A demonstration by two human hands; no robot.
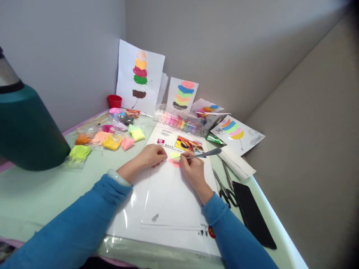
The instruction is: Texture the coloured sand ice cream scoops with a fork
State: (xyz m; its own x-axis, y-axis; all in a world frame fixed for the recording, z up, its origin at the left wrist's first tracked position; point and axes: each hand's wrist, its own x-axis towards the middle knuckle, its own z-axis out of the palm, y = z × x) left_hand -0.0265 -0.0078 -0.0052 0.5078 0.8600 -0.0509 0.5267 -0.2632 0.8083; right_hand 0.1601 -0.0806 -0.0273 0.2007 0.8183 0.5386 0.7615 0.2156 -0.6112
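My right hand (193, 170) is closed round a metal fork (206, 153), its handle pointing to the right. The fork's tines touch a small patch of yellow-green clay (175, 155) on a white sheet of paper (171, 201). Just below the yellow-green lies a patch of pink clay (175, 163), partly hidden by my right hand. To the left of both patches, my left hand (153, 155) rests on the paper with its fingers curled in. Whatever its fingertips may hold is hidden.
Bags of coloured clay (112, 142) lie left, near a green bottle (28, 127) and red cup (114, 101). Cards with striped clay pictures (140, 80) lean at the back. Scissors (226, 192), a black phone-like slab (254, 215) and rolled tissue (238, 162) lie right.
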